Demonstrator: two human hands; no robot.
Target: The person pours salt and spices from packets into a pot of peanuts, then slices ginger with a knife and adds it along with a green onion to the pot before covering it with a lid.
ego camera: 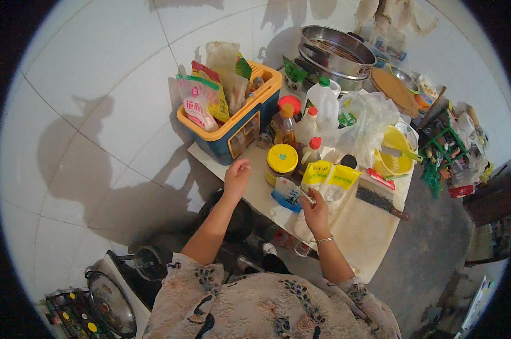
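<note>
My right hand [316, 214] grips the upper corner of a small blue and white plastic packet [288, 195] at the table's near edge. Left of it, my left hand [236, 180] hangs in front of the orange-rimmed blue storage box [213, 146]. Its fingers are curled; whether they hold anything small is hidden. Between my hands stands a jar with a yellow lid [282, 159]. A yellow and white bag [329, 180] lies just beyond my right hand. A cleaver [378, 199] rests on a pale cutting board [365, 233] to the right.
Seasoning bags [196, 104] stick up from the box. Behind the jar are red-capped bottles [308, 123], a white jug [323, 104] and clear plastic bags [368, 123]. A yellow colander [393, 152] sits at the right edge, a steel steamer [338, 55] at the back. A glass lid [111, 303] is lower left.
</note>
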